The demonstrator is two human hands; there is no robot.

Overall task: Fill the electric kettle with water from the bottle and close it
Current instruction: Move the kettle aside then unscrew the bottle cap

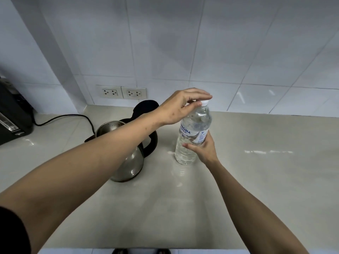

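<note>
On the counter (256, 171) the kettle (128, 158) stands near centre, its lid (146, 107) tipped open toward 12 o'clock. The bottle (190, 138) stands just beside it at 3 o'clock. A cord (73, 117) runs from behind the kettle toward 9 o'clock to an appliance (12, 116). Wall sockets (121, 92) sit at 12 o'clock, behind the kettle.

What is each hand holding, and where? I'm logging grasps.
Right hand grips the bottle at its label; left hand pinches its cap.
</note>
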